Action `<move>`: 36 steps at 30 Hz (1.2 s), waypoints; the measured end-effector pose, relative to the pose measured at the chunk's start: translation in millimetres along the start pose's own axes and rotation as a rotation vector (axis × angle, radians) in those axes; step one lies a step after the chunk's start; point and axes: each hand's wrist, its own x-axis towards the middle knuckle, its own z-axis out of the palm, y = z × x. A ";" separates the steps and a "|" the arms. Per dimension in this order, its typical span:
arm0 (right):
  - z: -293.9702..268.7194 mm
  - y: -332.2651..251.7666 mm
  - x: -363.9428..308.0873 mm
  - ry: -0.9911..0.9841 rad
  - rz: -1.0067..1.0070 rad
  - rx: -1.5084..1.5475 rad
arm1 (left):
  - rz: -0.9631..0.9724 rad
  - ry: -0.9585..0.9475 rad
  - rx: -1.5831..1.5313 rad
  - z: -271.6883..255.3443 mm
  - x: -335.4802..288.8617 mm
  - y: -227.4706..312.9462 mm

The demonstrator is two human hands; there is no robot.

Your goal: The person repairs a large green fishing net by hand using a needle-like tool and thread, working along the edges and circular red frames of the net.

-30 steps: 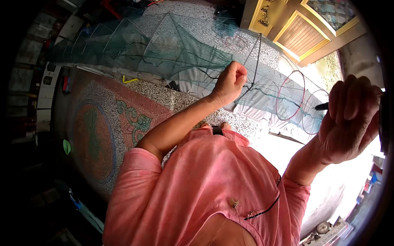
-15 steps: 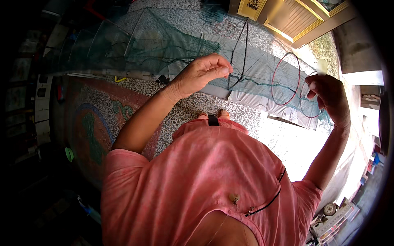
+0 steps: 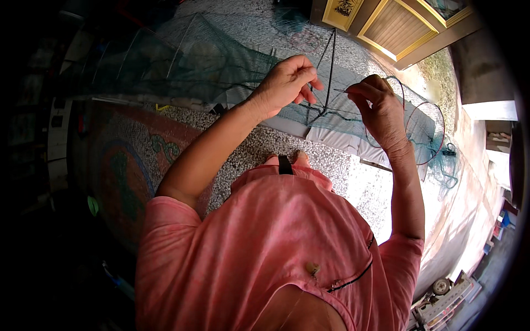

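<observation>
A green mesh net (image 3: 237, 60) with thin hoops stretches across a long pale surface in front of me. Over it, my left hand (image 3: 290, 83) is closed in a pinch, other fingers loosely curled. What it pinches, if anything, is too small to name. My right hand (image 3: 381, 107) closes thumb and forefinger on a thin needle (image 3: 340, 90) whose tip points toward my left hand. Between the hands rises a black cord (image 3: 330, 71), drawn up into a peak. A red hoop (image 3: 443, 129) stands in the netting beyond my right hand.
Brown doors with yellow trim (image 3: 395, 30) stand at the far right. Bundled green netting (image 3: 444, 163) hangs at the surface's right end. Speckled flooring (image 3: 259, 146) lies around my feet. A wheeled metal cart (image 3: 444, 295) is at the lower right.
My right hand has swung left toward my left hand, and the needle now shows in it. My left hand has shifted slightly right and up. The red hoop has shifted right.
</observation>
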 end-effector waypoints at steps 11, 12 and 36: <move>47.3 8.4 6.0 0.033 0.131 0.392 | -0.018 0.080 -0.001 -4.3 6.8 -24.3; 49.0 5.0 4.4 0.037 0.194 0.423 | -0.020 0.106 -0.037 -3.0 8.0 -25.0; 76.8 3.0 19.1 0.000 0.003 0.598 | 0.215 0.448 -0.276 1.0 8.4 -21.7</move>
